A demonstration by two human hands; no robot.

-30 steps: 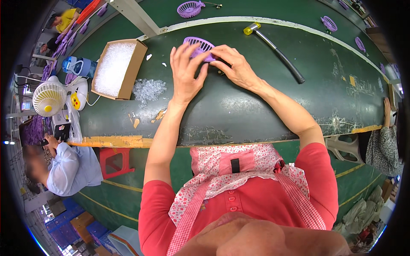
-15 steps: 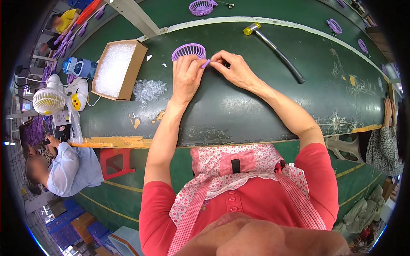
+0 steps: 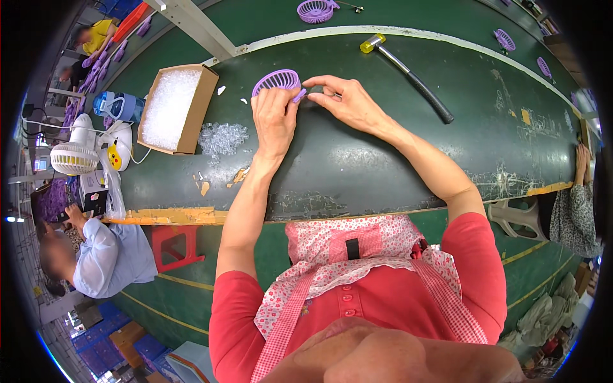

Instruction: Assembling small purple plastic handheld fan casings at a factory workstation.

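Note:
A round purple slatted fan housing [image 3: 276, 78] is gripped in my left hand [image 3: 273, 122], whose fingers close over its near side. A short purple stub [image 3: 299, 95] of the housing sticks out beside the left thumb. My right hand [image 3: 350, 106] is just right of that stub, index finger and thumb stretched toward it with a gap between them. I see nothing held in it; its other fingers are curled and partly hidden. Left of my left forearm lies a pile of small clear plastic pieces [image 3: 221, 137].
A cardboard box [image 3: 199, 108] of clear pieces stands at left, near a white fan [image 3: 75, 156] and blue bottle [image 3: 128, 106]. A yellow-headed hammer [image 3: 412, 75] lies right. More purple fans [image 3: 316, 11] sit beyond the white strip. Other people [image 3: 112, 255] sit at both sides.
The housing and my left hand have shifted slightly left. My right index finger and thumb, earlier close together at the stub, are now apart.

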